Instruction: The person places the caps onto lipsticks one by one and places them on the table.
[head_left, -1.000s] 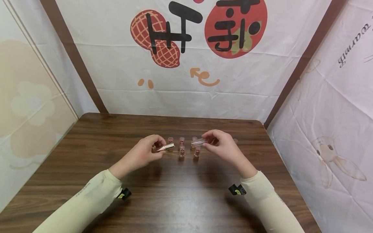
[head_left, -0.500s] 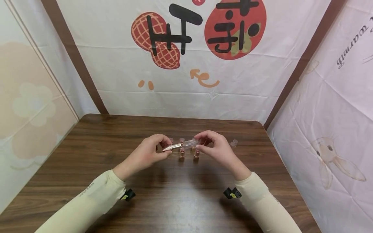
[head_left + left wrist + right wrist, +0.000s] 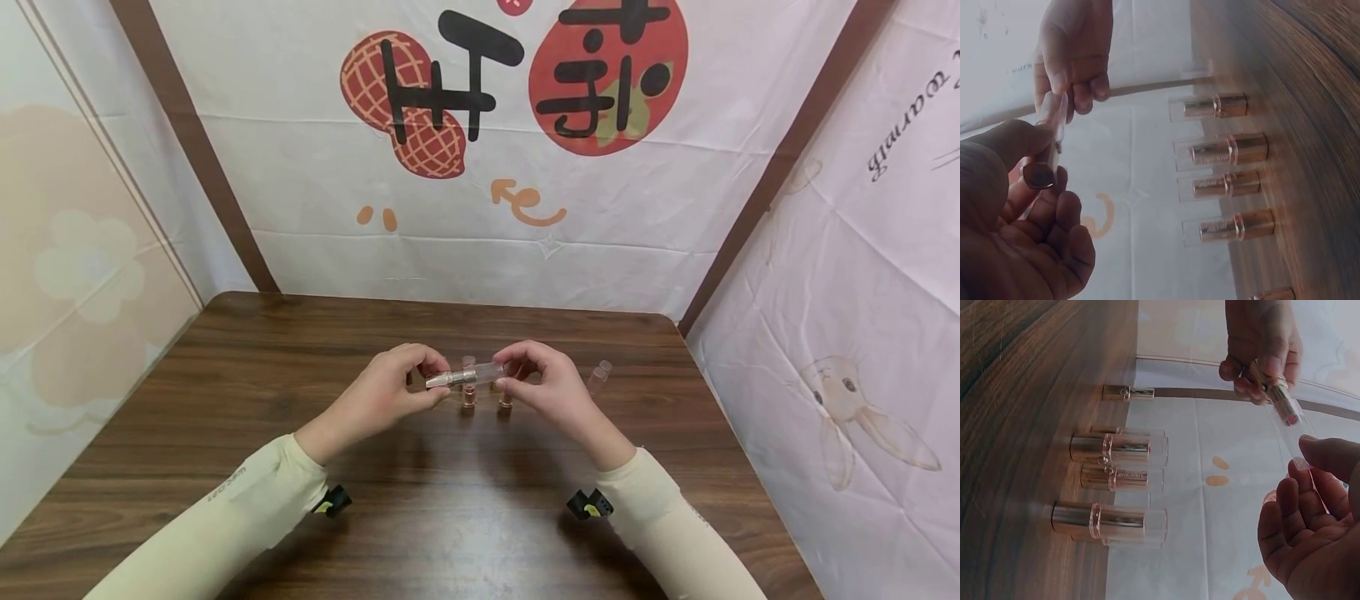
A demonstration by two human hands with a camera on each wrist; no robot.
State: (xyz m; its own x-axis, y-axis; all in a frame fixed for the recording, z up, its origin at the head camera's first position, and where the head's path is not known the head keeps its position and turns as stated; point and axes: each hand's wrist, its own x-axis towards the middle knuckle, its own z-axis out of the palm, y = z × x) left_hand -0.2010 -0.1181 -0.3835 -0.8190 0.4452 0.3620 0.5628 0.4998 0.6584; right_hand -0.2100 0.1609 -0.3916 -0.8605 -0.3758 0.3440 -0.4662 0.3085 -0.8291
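My left hand grips the base of a rose-gold lipstick, held tilted above the table. Between thumb and fingers, my right hand pinches the closed end of a clear cap. The cap's open end surrounds the top of the lipstick, whose pinkish tip shows through the clear wall in the right wrist view. Behind and below the hands stand several upright lipsticks, most with clear caps on. One lipstick at the far end has no cap showing. In the head view the hands partly hide this group.
Another clear cap stands on the wooden table, to the right of my right hand. A printed cloth backdrop rises behind the table, with more cloth along the right side.
Both hands have come together, the right one moving left with the clear cap. The cap, earlier apart from the lipstick, now encloses its top.
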